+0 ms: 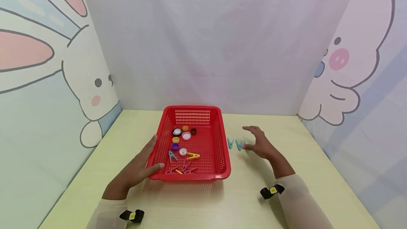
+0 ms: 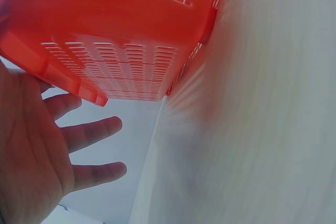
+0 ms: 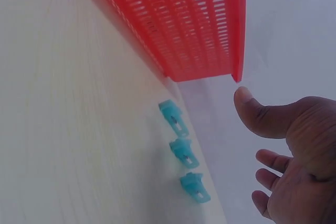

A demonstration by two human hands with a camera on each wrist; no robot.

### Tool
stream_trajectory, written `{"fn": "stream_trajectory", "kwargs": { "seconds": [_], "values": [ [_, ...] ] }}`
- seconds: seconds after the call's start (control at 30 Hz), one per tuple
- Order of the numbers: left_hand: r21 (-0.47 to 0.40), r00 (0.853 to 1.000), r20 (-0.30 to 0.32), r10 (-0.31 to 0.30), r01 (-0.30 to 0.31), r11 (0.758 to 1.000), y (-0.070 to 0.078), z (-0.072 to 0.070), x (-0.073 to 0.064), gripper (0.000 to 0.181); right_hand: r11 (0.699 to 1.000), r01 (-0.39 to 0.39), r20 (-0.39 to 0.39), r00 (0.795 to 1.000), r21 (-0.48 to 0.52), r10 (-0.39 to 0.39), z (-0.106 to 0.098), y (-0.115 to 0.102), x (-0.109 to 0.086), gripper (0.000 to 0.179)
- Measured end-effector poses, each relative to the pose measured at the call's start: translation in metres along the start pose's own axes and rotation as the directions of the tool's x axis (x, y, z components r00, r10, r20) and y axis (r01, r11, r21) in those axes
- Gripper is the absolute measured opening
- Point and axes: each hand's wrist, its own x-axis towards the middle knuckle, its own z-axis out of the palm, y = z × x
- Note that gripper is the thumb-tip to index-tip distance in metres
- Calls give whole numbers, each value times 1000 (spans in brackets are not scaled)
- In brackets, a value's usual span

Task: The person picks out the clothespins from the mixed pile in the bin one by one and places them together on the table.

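Note:
A red plastic basket (image 1: 219,177) with slotted sides stands on the table. At its near left corner my left hand (image 1: 135,168) touches the rim, thumb over the edge; the left wrist view shows the other fingers straight along the outside. To the right of the basket, three teal clothespins lie in a row, the nearest to it being one clothespin (image 1: 230,143), then a middle clothespin (image 1: 239,145). My right hand (image 1: 262,146) hovers over the row with thumb and fingers spread and holds nothing. It partly hides the third clothespin (image 3: 195,188) in the head view.
Inside the basket lie several bottle caps, among them a purple cap (image 1: 175,146) and a white cap (image 1: 183,152). Near them are a teal clothespin (image 1: 172,157), a yellow clothespin (image 1: 193,156) and several dark pink clothespins (image 1: 186,165). Cartoon-printed walls border the table (image 1: 178,207).

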Motion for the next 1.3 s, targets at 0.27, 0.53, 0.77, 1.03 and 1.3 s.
{"fn": "stream_trajectory", "kwargs": {
  "seconds": [0.27, 0.53, 0.77, 1.03, 1.3],
  "values": [
    [-1, 1000, -2, -2, 2, 1000, 1, 0, 0, 121, 996, 85, -46, 995, 4, -85, 1, -26, -2, 78],
    [2, 1000, -1, 5, -5, 1000, -1, 1, 0, 121, 988, 151, -72, 986, 30, -148, 5, -52, -5, 79],
    [-5, 1000, 0, 9, -9, 1000, 0, 1, 1, 121, 976, 211, -74, 976, 49, -207, 9, -70, -7, 80],
    [18, 999, -12, 37, -37, 999, 0, 3, 2, 120, 972, 223, -69, 974, 76, -218, 12, -84, -6, 80],
    [36, 998, -20, 54, -53, 998, -2, 3, 2, 119, 964, 254, -40, 967, 71, -252, 14, -102, -2, 81]
  ]
}}
